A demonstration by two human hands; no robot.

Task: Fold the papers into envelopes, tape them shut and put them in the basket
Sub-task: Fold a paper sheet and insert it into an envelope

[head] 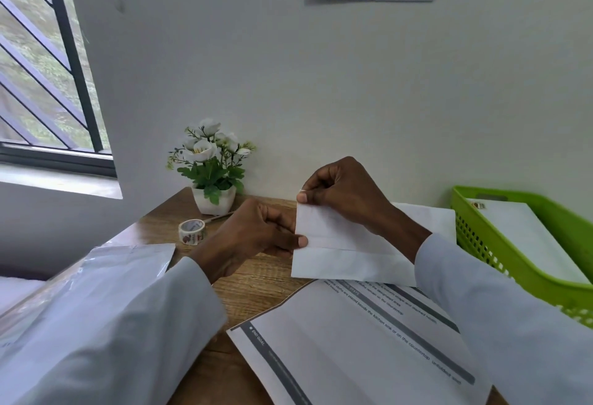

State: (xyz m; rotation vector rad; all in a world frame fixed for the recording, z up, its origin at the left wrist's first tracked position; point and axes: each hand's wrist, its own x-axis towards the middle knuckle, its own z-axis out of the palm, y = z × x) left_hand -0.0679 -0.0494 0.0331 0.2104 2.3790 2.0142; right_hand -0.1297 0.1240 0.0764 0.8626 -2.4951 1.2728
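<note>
A folded white paper envelope [340, 250] is held up above the wooden table [256, 286]. My left hand [256, 238] pinches its left edge with thumb and fingers. My right hand [343, 194] pinches its top left corner. A roll of printed tape [192, 232] lies on the table to the left of my hands. The green plastic basket [545, 289] stands at the right with a white folded envelope [526, 238] inside it. A printed sheet [359, 340] lies flat on the table in front of me.
A small potted plant with white flowers [213, 167] stands against the wall at the table's back. A pen [219, 217] lies beside the pot. A shiny plastic sleeve [128, 263] lies at the table's left. Another white sheet [433, 215] lies behind my right wrist.
</note>
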